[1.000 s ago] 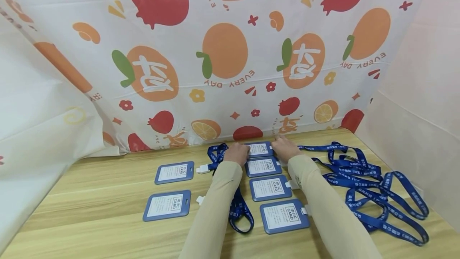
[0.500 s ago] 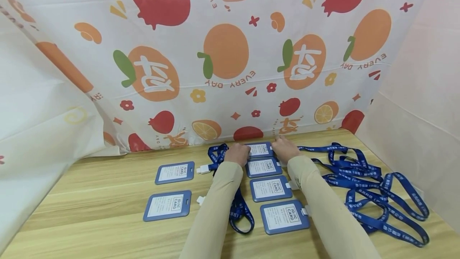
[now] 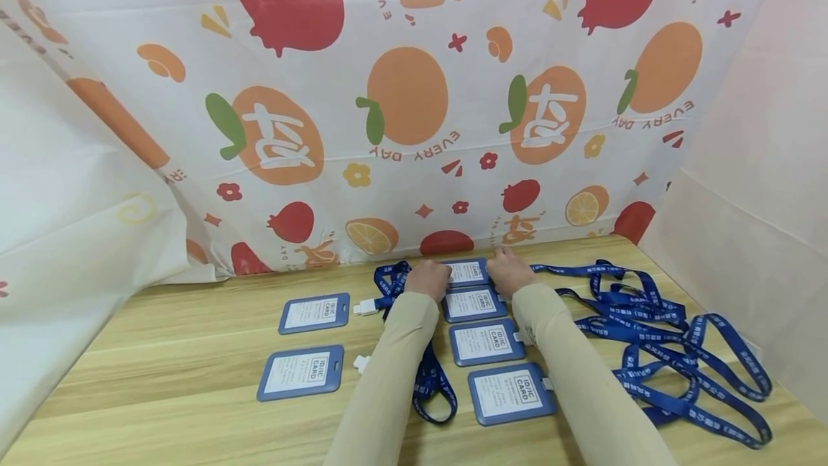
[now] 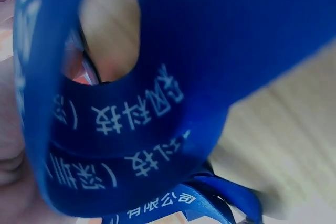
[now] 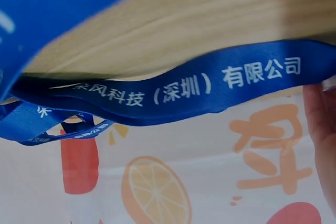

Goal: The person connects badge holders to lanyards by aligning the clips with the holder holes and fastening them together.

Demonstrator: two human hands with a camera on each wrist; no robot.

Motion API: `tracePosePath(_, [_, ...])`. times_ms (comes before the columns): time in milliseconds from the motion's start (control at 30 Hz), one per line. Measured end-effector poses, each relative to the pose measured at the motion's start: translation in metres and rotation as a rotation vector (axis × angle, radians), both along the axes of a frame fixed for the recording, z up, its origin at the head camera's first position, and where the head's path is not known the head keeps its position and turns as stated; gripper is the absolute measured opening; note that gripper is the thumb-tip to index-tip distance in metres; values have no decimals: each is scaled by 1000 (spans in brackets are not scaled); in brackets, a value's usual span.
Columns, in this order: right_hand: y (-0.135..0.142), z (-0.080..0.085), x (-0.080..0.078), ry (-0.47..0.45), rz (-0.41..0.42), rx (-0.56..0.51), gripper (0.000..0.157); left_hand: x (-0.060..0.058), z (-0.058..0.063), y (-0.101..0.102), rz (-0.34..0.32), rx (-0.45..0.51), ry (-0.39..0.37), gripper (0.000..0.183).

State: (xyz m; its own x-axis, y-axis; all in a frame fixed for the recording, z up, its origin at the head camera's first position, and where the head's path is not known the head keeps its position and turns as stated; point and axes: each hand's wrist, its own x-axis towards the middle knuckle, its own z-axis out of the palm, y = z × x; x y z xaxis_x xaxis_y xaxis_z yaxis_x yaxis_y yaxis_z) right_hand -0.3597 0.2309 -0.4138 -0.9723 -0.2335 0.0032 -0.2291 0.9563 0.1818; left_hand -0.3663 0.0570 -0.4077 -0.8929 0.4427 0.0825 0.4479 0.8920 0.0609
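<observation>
At the back of the table, both hands are at the ends of a blue ID badge holder (image 3: 467, 272), the farthest in a column of several. My left hand (image 3: 428, 279) pinches its left end, with a blue lanyard (image 3: 392, 277) just left of the fingers. At the right end, my right hand (image 3: 509, 272) grips the edge where the lanyard clip attaches; the fingers hide most of that clip. A printed lanyard (image 4: 131, 114) fills much of the left wrist view. Another lanyard strap (image 5: 189, 87) runs up to the right hand's fingers (image 5: 317, 114) in the right wrist view.
Below the held holder lie more badge holders (image 3: 486, 341) with white clips. Two separate holders (image 3: 315, 313) lie to the left, near loose white clips (image 3: 370, 306). Tangled lanyards (image 3: 653, 336) spread at right. A fruit-print curtain (image 3: 407, 193) stands behind the wooden table (image 3: 162, 380).
The right hand has shifted very slightly left, still at the holder's right end. The left hand stays at the left end. The head view has tilted a little.
</observation>
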Motion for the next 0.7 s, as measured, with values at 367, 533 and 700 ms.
tracePosePath(367, [-5,-1,0,-70,-85,-30,32,1,-2,2,6,-31,8,26])
tracePosePath(533, [-5,-4,0,-31,-108,-48,30,0,-2,2,13,-41,-22,29])
tracePosePath(700, [-6,-4,2,-7,-125,-73,28,1,3,5,19,-95,-52,30])
